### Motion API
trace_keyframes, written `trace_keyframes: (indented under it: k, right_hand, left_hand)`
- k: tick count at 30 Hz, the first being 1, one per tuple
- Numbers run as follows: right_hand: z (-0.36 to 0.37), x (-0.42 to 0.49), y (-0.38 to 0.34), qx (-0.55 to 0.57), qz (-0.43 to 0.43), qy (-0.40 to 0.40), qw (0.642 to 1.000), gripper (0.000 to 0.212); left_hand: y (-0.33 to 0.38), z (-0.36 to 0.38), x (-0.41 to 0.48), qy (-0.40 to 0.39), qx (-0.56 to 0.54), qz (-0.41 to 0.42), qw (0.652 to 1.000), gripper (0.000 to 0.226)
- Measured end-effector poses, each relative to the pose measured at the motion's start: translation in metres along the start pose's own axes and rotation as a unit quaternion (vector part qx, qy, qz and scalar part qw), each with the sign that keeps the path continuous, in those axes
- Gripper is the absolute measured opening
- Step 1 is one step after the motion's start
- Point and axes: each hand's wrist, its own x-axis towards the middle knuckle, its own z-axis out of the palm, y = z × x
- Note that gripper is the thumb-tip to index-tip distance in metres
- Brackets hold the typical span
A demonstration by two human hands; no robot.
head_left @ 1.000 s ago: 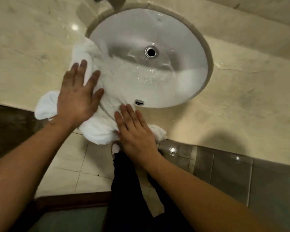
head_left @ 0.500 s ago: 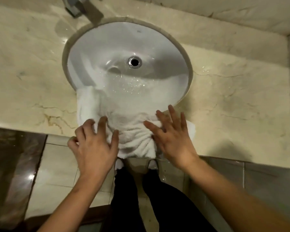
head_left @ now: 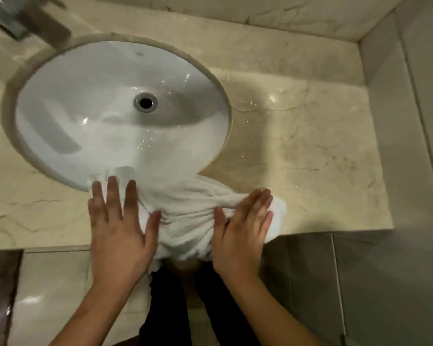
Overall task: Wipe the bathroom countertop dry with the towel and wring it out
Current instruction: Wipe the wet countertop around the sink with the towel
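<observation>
Now left grip (head_left: 118, 233), right grip (head_left: 240, 236) pressing flat-fingered on towel (head_left: 185, 216), clasping nothing (soft, probably sodden-heavy); bunched middle offering best hold.

The white cloth towel (head_left: 188, 216) lies at the beige marble surface's (head_left: 310, 146) front edge, before the round ceramic sink (head_left: 85, 108); left hand (head_left: 118, 236) on its left end, right hand (head_left: 240, 236) on its right.

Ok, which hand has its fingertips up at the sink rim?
The left hand: its fingertips reach the front rim of the sink basin, while the right hand lies flat on the white towel farther from it.
</observation>
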Motion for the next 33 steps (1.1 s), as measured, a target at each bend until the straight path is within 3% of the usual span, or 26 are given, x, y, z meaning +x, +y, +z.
trace_keyframes:
  k: [4,8,10,12,16,18,25,30,33]
  right_hand:
    - [-0.016,0.022,0.055,0.004,0.025,0.013,1.000,0.084]
    - [-0.035,0.047,0.112,-0.024,0.042,0.037,0.998,0.080]
    - [-0.048,0.053,0.130,-0.043,0.091,0.025,0.995,0.084]
    - [-0.061,0.052,0.127,-0.052,0.148,0.024,0.987,0.089]
    - [-0.064,0.054,0.090,0.082,0.243,-0.041,0.966,0.087]
    - [-0.060,0.062,0.090,0.090,0.276,-0.024,0.957,0.086]
    - [-0.064,0.095,0.132,0.049,0.258,0.048,0.964,0.082]
    - [-0.081,0.112,0.159,-0.001,0.268,0.030,0.963,0.078]
    - [-0.085,0.102,0.149,0.041,0.300,0.009,0.953,0.081]
  left_hand:
    - [0.056,0.021,-0.007,-0.012,-0.013,-0.003,1.000,0.077]
    - [0.107,0.037,-0.007,-0.028,-0.004,0.046,0.999,0.082]
    - [0.125,0.045,-0.008,-0.036,-0.011,0.062,0.997,0.086]
    - [0.138,0.053,-0.008,-0.028,-0.024,0.074,0.997,0.087]
    - [0.156,0.066,-0.003,0.009,-0.029,0.066,0.997,0.083]
    - [0.165,0.068,-0.001,0.010,-0.031,0.064,0.997,0.083]
    - [0.180,0.060,0.008,-0.034,-0.007,0.128,0.991,0.088]
    - [0.170,0.055,0.040,-0.048,0.043,0.259,0.964,0.081]
    - [0.180,0.062,0.050,-0.067,0.039,0.275,0.958,0.084]
